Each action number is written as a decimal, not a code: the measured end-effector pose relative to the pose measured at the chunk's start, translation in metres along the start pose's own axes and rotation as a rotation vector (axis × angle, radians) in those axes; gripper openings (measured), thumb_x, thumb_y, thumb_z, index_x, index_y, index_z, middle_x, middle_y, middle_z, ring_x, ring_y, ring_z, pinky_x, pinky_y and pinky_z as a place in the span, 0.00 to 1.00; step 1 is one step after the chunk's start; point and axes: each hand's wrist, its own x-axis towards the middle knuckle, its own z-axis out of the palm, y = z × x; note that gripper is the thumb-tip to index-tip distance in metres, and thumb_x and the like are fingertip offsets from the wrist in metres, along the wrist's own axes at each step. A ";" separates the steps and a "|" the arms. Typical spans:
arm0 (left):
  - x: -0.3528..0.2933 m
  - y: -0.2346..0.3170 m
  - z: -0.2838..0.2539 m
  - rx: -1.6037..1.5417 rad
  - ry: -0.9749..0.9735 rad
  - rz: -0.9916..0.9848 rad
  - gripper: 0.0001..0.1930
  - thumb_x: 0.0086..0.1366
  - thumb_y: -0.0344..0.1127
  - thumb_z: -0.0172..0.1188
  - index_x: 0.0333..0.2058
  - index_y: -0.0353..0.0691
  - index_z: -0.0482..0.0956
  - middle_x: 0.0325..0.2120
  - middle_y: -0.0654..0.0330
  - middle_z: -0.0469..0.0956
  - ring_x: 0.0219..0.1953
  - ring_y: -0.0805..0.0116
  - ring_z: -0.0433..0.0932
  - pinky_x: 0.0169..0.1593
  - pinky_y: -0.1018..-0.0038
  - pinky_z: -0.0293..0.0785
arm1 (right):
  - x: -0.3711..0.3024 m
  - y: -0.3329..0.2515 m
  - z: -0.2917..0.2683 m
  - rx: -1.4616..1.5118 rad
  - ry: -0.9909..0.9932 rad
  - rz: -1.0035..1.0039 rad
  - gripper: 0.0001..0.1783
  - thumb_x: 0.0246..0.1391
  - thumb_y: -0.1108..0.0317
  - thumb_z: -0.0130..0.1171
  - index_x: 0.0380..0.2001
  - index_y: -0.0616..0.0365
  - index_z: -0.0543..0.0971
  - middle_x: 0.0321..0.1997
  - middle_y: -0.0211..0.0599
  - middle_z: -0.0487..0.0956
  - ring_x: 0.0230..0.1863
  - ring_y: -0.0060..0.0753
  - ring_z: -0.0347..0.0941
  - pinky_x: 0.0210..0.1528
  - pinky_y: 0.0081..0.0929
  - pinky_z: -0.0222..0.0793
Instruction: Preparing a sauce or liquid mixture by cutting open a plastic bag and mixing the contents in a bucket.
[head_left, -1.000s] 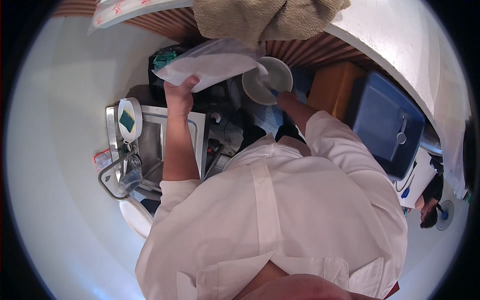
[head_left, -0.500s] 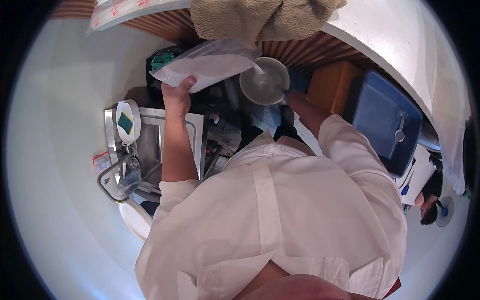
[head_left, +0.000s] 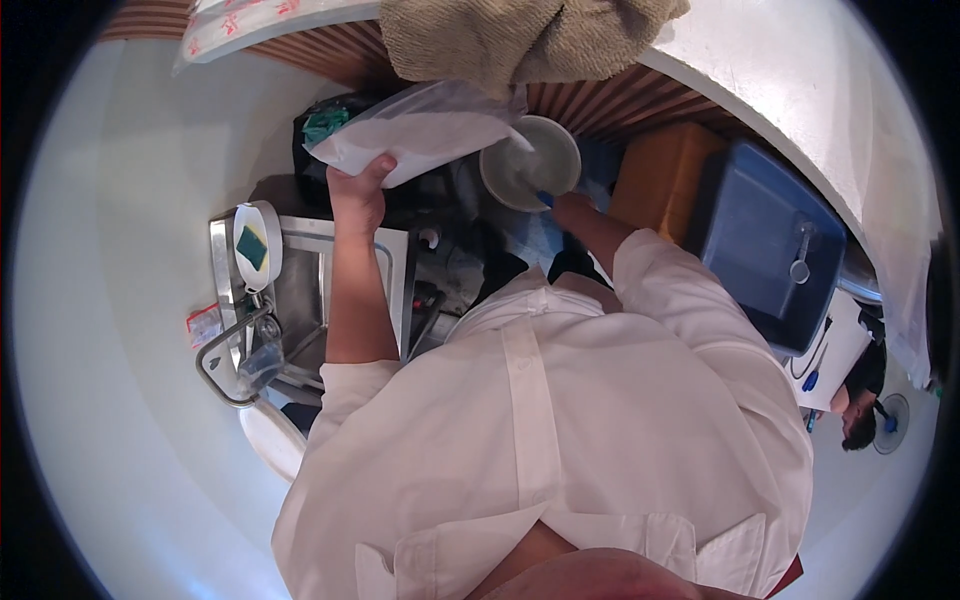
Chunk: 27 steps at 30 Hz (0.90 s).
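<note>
My left hand (head_left: 358, 198) is closed around the lower side of a clear plastic bag (head_left: 425, 140) with white contents, thumb on top. The bag lies tilted, its right end over a round pale bucket (head_left: 574, 160). A white stream shows between the bag's end and the bucket. At the bucket's near right rim, my right hand (head_left: 573, 210) grips a blue handle (head_left: 545, 199) that reaches into it. The tool's far end is lost in the cloudy, whitish contents, so its kind cannot be told.
A steel sink (head_left: 300, 285) with a tap and a green sponge (head_left: 252, 247) stands at left. At right are an orange-brown box (head_left: 660, 180) and a blue tub (head_left: 770, 240). A brown towel (head_left: 530, 40) hangs off the pale counter (head_left: 780, 70). Another person (head_left: 862, 400) is far right.
My right hand has moved left along the bucket's near rim, and the blue handle with it. The left hand and bag have barely shifted.
</note>
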 end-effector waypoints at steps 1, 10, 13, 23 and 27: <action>0.001 0.000 0.001 -0.012 0.002 0.007 0.34 0.43 0.33 0.79 0.50 0.32 0.73 0.44 0.58 0.78 0.48 0.65 0.77 0.55 0.70 0.69 | -0.001 0.007 0.001 -0.002 0.003 0.003 0.17 0.55 0.64 0.52 0.42 0.60 0.82 0.46 0.48 0.82 0.49 0.48 0.79 0.49 0.44 0.74; -0.003 0.003 -0.012 -0.001 0.021 0.013 0.35 0.42 0.34 0.80 0.50 0.32 0.73 0.45 0.57 0.78 0.48 0.63 0.76 0.56 0.69 0.69 | 0.006 0.051 -0.022 0.073 0.108 -0.022 0.17 0.56 0.64 0.51 0.44 0.54 0.82 0.46 0.49 0.82 0.46 0.47 0.80 0.49 0.43 0.74; -0.002 0.005 -0.005 0.002 0.025 0.002 0.35 0.42 0.34 0.80 0.50 0.32 0.73 0.45 0.57 0.78 0.48 0.63 0.76 0.56 0.69 0.69 | 0.030 0.056 -0.020 -0.073 0.031 -0.026 0.19 0.59 0.61 0.50 0.50 0.56 0.81 0.50 0.47 0.80 0.51 0.49 0.78 0.44 0.53 0.75; -0.003 0.003 -0.005 0.012 0.019 0.002 0.34 0.43 0.32 0.79 0.50 0.32 0.73 0.45 0.57 0.78 0.48 0.64 0.76 0.56 0.69 0.68 | 0.039 -0.006 -0.014 -0.097 -0.037 0.064 0.16 0.53 0.68 0.56 0.45 0.57 0.82 0.46 0.46 0.82 0.48 0.49 0.80 0.47 0.51 0.75; -0.004 0.004 -0.007 -0.012 0.029 -0.002 0.33 0.43 0.30 0.78 0.49 0.31 0.73 0.44 0.57 0.79 0.48 0.64 0.76 0.56 0.69 0.69 | 0.017 -0.006 -0.004 -0.032 -0.008 -0.062 0.14 0.52 0.68 0.55 0.41 0.58 0.83 0.45 0.50 0.82 0.47 0.50 0.80 0.46 0.49 0.75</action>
